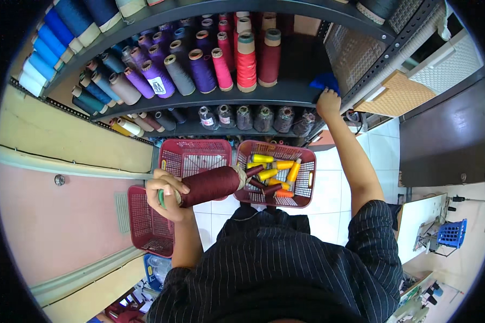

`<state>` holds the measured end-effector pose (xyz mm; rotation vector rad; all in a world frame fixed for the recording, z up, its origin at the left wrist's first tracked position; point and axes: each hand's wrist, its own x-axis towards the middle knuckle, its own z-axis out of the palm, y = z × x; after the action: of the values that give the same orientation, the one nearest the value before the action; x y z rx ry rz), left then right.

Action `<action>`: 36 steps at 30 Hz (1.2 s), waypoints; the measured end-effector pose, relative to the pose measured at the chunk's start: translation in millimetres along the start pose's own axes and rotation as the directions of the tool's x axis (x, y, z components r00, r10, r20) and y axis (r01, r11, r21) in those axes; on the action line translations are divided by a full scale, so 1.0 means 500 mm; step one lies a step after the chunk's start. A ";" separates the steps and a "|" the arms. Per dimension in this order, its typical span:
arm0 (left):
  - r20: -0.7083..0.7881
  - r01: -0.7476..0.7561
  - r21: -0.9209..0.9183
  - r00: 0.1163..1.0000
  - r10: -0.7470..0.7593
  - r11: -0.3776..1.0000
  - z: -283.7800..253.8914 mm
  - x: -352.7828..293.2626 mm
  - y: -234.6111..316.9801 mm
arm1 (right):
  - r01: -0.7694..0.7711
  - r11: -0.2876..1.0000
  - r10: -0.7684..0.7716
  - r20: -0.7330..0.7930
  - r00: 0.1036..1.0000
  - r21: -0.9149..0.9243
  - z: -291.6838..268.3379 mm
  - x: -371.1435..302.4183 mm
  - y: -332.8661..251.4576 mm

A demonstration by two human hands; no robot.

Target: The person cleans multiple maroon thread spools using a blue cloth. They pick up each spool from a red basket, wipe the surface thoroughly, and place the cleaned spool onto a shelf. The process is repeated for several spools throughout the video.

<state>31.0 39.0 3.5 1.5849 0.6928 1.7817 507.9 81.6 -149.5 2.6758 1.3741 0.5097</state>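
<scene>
My left hand (170, 195) is wrapped round the base of a large maroon thread cone (210, 187), held tilted on its side above the baskets. The narrow end of the cone points to the right. With my arm stretched out, my right hand (328, 103) grips a blue cloth (324, 81) at the right end of the black shelf (302, 96). My fingers are curled over the cloth. Left of it on that shelf, a maroon cone (269, 58) and a red cone (246, 62) stand upright.
Yellow, orange and maroon spools lie in a dark red basket (313, 161). Another red basket (195, 143) adjoins it, and a third basket (132, 231) sits farther left. Purple, grey and blue cones crowd the shelves. Several wrapped dark cones (264, 119) line the lower shelf. A metal post (385, 54) borders the right.
</scene>
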 end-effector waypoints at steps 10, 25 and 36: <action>-0.018 0.071 -0.503 0.996 -0.093 0.861 -0.036 0.048 0.032 | -0.202 -0.271 -0.672 -0.034 0.740 0.941 -0.376 -0.273 -0.204; -0.089 -0.026 -0.391 0.996 -0.010 0.920 -0.124 0.087 0.012 | -0.635 -0.283 -0.849 0.121 0.515 0.719 -0.462 -0.400 -0.100; -0.097 -0.050 -0.331 0.995 0.019 0.942 -0.110 0.104 0.012 | -0.203 0.251 -0.802 0.321 0.504 0.946 -0.459 -0.452 -0.125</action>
<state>-27.6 76.3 34.7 1.2997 0.3788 1.8922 260.9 -79.3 -5.0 2.1164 2.1116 -2.0168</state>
